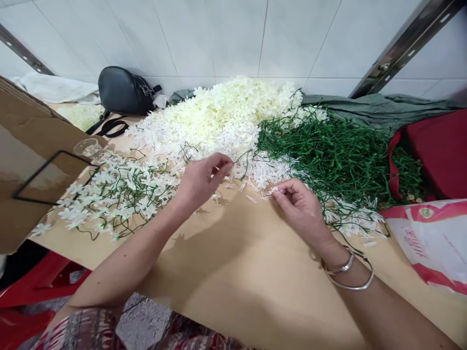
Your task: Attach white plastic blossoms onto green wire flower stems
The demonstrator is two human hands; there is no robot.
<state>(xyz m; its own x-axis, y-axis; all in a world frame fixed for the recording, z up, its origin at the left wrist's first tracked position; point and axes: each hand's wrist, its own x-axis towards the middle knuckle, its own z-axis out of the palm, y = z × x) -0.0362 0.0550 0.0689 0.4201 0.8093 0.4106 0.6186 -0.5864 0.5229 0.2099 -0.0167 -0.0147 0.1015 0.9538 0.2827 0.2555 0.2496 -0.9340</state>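
My left hand pinches a thin green plastic stem, whose branched end points up and to the right. Low over the table, my right hand is closed at the fingertips on a small white piece; its exact shape is partly hidden. Between and behind the hands lie loose white stamen pieces. A mound of cream-white artificial petals rises at the back. Right of it is a heap of green stems. Left of my left hand are white flowers on green stems.
A cardboard box and a black wire frame stand at the left. A black bag sits at the back. At the right are a red bag and a white-and-red plastic sack. Below left is a red stool.
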